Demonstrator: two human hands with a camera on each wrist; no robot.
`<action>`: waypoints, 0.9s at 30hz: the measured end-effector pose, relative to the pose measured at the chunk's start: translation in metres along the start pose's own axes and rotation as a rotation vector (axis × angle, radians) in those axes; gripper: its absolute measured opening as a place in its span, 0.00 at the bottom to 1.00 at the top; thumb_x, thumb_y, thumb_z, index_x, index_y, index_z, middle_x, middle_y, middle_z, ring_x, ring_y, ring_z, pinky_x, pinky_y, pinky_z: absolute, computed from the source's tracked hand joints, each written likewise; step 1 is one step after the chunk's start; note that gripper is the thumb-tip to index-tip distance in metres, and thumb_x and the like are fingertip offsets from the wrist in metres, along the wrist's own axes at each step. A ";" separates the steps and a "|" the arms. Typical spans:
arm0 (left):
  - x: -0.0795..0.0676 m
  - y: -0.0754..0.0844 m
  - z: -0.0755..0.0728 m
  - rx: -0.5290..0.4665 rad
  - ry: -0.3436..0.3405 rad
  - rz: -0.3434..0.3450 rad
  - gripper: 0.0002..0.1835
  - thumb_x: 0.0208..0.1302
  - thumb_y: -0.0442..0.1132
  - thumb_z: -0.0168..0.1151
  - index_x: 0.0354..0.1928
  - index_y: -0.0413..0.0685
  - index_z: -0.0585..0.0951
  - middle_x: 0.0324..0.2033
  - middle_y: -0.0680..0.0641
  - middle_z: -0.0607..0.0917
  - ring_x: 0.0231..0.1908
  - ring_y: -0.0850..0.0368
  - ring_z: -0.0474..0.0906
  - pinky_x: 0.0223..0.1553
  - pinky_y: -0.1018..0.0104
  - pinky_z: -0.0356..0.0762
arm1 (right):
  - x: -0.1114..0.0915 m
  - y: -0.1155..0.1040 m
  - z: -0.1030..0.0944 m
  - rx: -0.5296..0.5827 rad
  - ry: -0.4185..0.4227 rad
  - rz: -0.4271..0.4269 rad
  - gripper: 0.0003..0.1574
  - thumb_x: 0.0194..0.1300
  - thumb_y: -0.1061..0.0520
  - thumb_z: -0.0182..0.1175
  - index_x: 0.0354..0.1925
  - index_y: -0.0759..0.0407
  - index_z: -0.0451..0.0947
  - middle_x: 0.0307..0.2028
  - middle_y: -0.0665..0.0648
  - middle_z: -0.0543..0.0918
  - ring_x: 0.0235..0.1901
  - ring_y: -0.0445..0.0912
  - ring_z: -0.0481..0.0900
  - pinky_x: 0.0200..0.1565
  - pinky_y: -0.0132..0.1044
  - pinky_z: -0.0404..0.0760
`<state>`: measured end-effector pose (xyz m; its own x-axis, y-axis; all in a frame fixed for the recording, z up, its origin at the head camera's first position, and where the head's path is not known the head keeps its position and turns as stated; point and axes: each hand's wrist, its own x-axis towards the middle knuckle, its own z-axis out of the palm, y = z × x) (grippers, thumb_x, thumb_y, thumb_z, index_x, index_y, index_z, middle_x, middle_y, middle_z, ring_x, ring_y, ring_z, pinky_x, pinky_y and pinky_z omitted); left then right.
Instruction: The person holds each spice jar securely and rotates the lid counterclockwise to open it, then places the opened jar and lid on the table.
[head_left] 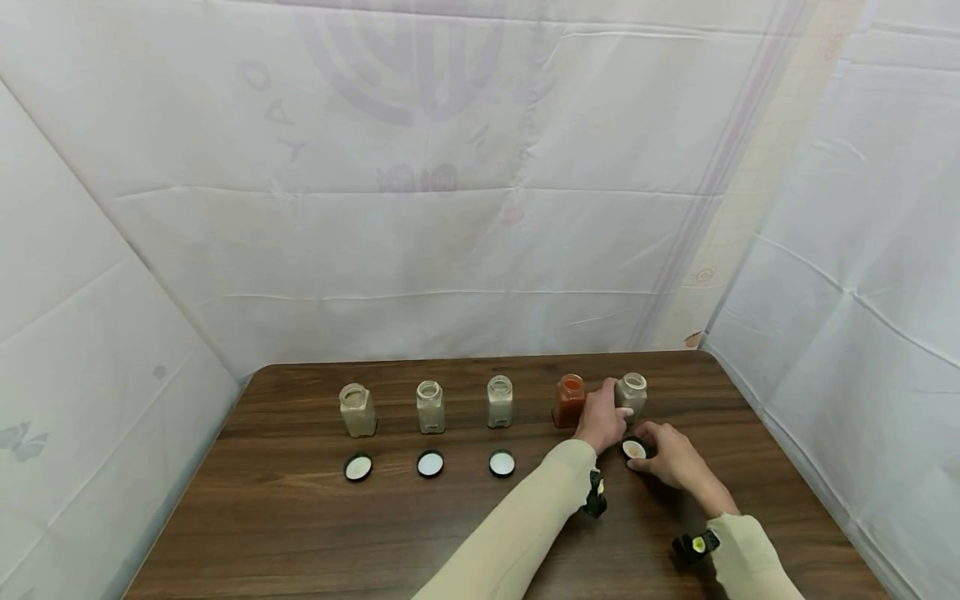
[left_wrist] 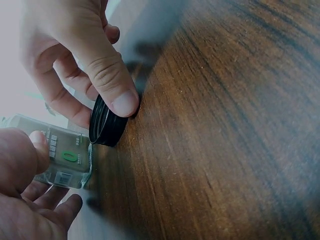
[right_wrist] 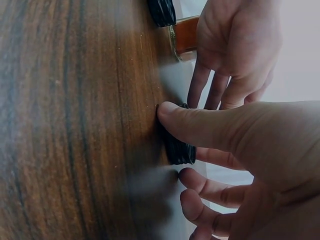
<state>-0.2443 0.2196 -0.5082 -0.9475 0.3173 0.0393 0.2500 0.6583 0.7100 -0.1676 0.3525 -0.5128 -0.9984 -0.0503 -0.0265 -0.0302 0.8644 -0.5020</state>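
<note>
At the right end of the row stands an open glass jar [head_left: 632, 392] of greyish powder. My left hand [head_left: 602, 417] grips it from the left side, the thumb across its labelled face [left_wrist: 65, 155] in the left wrist view. Just in front of that jar, my right hand [head_left: 672, 458] pinches a black screw lid [head_left: 633, 450] between thumb and fingers. The lid's white inner face points up, and it is low at the tabletop. In the right wrist view the same lid [right_wrist: 179, 147] shows edge-on under the right thumb.
Left of my left hand stands an open jar of orange-red powder [head_left: 570, 402], with a black lid [right_wrist: 162, 12] near it. Farther left are three open pale-powder jars [head_left: 500, 402], each with an upturned lid [head_left: 502, 463] before it. White sheeting [head_left: 480, 250] surrounds the wooden table [head_left: 300, 533].
</note>
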 end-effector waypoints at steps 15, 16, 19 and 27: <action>0.003 -0.001 0.001 -0.002 -0.005 -0.013 0.25 0.69 0.42 0.70 0.64 0.53 0.73 0.47 0.48 0.87 0.48 0.59 0.83 0.48 0.66 0.81 | 0.001 -0.004 0.000 0.001 -0.007 0.018 0.28 0.56 0.55 0.79 0.51 0.65 0.81 0.44 0.63 0.82 0.48 0.60 0.81 0.49 0.60 0.79; 0.002 -0.001 0.000 -0.003 -0.006 -0.013 0.25 0.69 0.42 0.70 0.64 0.53 0.73 0.47 0.48 0.87 0.47 0.59 0.83 0.48 0.66 0.81 | 0.001 -0.004 0.001 0.001 -0.007 0.017 0.27 0.56 0.56 0.79 0.50 0.65 0.81 0.44 0.63 0.82 0.48 0.60 0.81 0.49 0.59 0.79; 0.001 -0.002 0.001 -0.009 -0.018 -0.016 0.25 0.69 0.42 0.69 0.64 0.52 0.73 0.48 0.47 0.87 0.48 0.58 0.83 0.48 0.66 0.81 | 0.001 -0.002 0.003 0.003 -0.009 0.016 0.28 0.55 0.55 0.79 0.50 0.64 0.81 0.44 0.62 0.83 0.48 0.60 0.81 0.49 0.60 0.79; -0.002 -0.005 0.006 -0.028 -0.026 -0.037 0.24 0.70 0.42 0.69 0.64 0.52 0.72 0.49 0.47 0.87 0.48 0.58 0.83 0.49 0.65 0.80 | -0.003 -0.002 0.005 0.029 -0.009 0.030 0.30 0.54 0.52 0.80 0.52 0.62 0.80 0.44 0.61 0.82 0.47 0.59 0.81 0.48 0.59 0.80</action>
<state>-0.2425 0.2197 -0.5157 -0.9503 0.3112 -0.0058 0.2086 0.6506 0.7303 -0.1644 0.3480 -0.5161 -0.9984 -0.0293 -0.0492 0.0009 0.8506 -0.5258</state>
